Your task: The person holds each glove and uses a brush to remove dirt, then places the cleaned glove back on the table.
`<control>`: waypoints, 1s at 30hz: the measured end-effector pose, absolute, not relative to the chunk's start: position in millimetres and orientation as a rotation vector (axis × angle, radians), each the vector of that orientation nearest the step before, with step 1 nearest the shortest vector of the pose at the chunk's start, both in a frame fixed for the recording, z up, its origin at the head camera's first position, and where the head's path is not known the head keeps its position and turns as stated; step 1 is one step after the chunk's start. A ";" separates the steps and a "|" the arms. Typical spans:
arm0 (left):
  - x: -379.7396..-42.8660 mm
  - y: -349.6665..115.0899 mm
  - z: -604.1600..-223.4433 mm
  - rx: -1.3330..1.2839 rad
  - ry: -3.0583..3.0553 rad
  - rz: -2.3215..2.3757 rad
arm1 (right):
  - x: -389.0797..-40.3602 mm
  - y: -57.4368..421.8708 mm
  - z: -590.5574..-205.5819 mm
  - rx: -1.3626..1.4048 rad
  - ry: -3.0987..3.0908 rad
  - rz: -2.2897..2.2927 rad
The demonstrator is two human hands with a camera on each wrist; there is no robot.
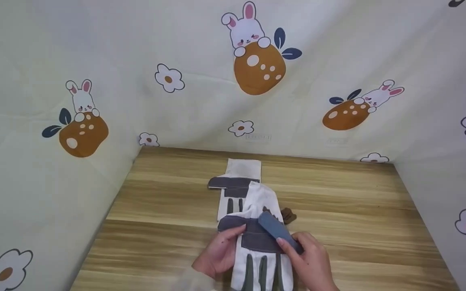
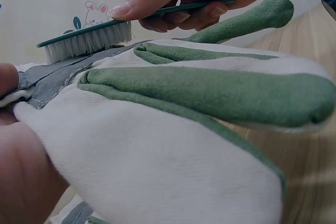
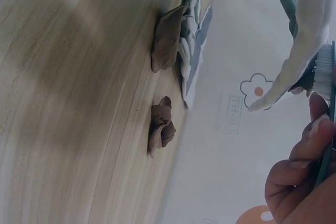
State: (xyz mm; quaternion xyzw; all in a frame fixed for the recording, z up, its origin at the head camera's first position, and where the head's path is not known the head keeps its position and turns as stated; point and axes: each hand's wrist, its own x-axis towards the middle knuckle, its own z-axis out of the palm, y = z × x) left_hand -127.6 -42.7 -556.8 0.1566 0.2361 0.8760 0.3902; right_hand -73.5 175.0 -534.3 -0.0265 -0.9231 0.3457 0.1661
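Note:
My left hand [image 1: 219,250] grips a white work glove [image 1: 239,264] by the thumb side, its grey palm patch [image 1: 253,240] facing up and its green-trimmed fingers toward me. In the left wrist view the glove [image 2: 152,150] hangs above the table. My right hand [image 1: 313,258] holds a blue-green brush [image 1: 275,228] by its handle. White bristles [image 2: 86,43] rest against the glove's grey palm patch in the left wrist view. A second glove [image 1: 243,167] of the same kind lies flat on the table behind the held one.
Two brown crumpled lumps, one nearer [image 3: 167,38] and one smaller [image 3: 161,124], lie on the wood-grain table [image 1: 156,226] beside the second glove. Cloth walls [image 1: 200,48] printed with rabbits and flowers enclose the table at the back and both sides.

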 end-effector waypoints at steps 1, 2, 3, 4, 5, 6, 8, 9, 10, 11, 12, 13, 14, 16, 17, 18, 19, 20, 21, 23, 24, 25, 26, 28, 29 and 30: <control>-127.7 -42.6 -556.8 0.399 0.599 2.229 | -73.6 175.3 -534.4 -0.084 -2.630 0.987; -127.7 -42.6 -556.7 0.397 0.598 2.232 | -73.8 175.6 -534.6 -0.089 -2.629 0.992; -127.7 -42.7 -556.7 0.394 0.598 2.233 | -74.0 175.9 -534.9 -0.094 -2.628 0.997; -127.7 -42.8 -556.7 0.392 0.596 2.234 | -74.1 176.3 -535.1 -0.102 -2.626 1.004; -127.6 -43.0 -556.7 0.390 0.595 2.234 | -74.3 176.6 -535.3 -0.112 -2.629 1.011; -127.5 -43.1 -556.7 0.388 0.596 2.233 | -74.4 176.8 -535.4 -0.120 -2.631 1.020; -127.3 -43.5 -557.0 0.387 0.598 2.230 | -74.5 177.4 -535.9 -0.135 -2.641 1.033; -127.1 -43.7 -557.1 0.387 0.598 2.230 | -74.5 177.7 -535.9 -0.144 -2.646 1.042; -126.8 -43.8 -557.0 0.387 0.599 2.230 | -74.6 178.0 -536.1 -0.155 -2.651 1.050; -126.5 -43.9 -556.9 0.386 0.600 2.232 | -74.6 178.5 -536.4 -0.162 -2.654 1.057; -126.3 -44.0 -556.8 0.382 0.603 2.234 | -74.6 178.9 -536.7 -0.169 -2.655 1.064; -126.2 -44.1 -556.8 0.377 0.605 2.237 | -74.6 179.4 -536.9 -0.175 -2.656 1.071; -126.0 -44.2 -556.7 0.371 0.606 2.239 | -74.6 179.9 -537.1 -0.181 -2.656 1.079; -125.7 -44.4 -556.6 0.357 0.609 2.239 | -74.5 180.7 -537.4 -0.195 -2.662 1.096; -125.5 -44.5 -556.6 0.352 0.612 2.239 | -74.5 181.2 -537.5 -0.200 -2.662 1.106; -125.4 -44.5 -556.6 0.349 0.615 2.237 | -74.5 181.6 -537.7 -0.203 -2.661 1.114; -125.3 -44.5 -556.8 0.349 0.618 2.233 | -74.6 182.0 -537.9 -0.206 -2.663 1.120; -125.2 -44.5 -557.0 0.352 0.617 2.234 | -74.5 182.3 -538.1 -0.208 -2.663 1.126; -125.1 -44.4 -557.2 0.354 0.621 2.231 | -74.5 182.7 -538.4 -0.207 -2.661 1.128; -125.1 -44.2 -557.7 0.359 0.619 2.235 | -74.4 183.5 -539.3 -0.202 -2.650 1.126; -125.0 -44.2 -558.3 0.366 0.622 2.232 | -74.2 183.9 -539.7 -0.192 -2.641 1.119; -124.9 -44.2 -558.8 0.370 0.621 2.230 | -74.1 184.3 -540.3 -0.182 -2.632 1.111; -124.9 -44.2 -559.1 0.371 0.619 2.230 | -74.0 184.6 -540.8 -0.172 -2.621 1.102; -124.7 -44.4 -559.9 0.374 0.619 2.229 | -74.0 185.2 -541.9 -0.159 -2.607 1.085; -124.7 -44.5 -560.3 0.375 0.620 2.229 | -74.0 185.6 -542.3 -0.157 -2.603 1.078; -124.7 -44.4 -560.6 0.373 0.622 2.223 | -74.0 185.8 -542.6 -0.155 -2.600 1.075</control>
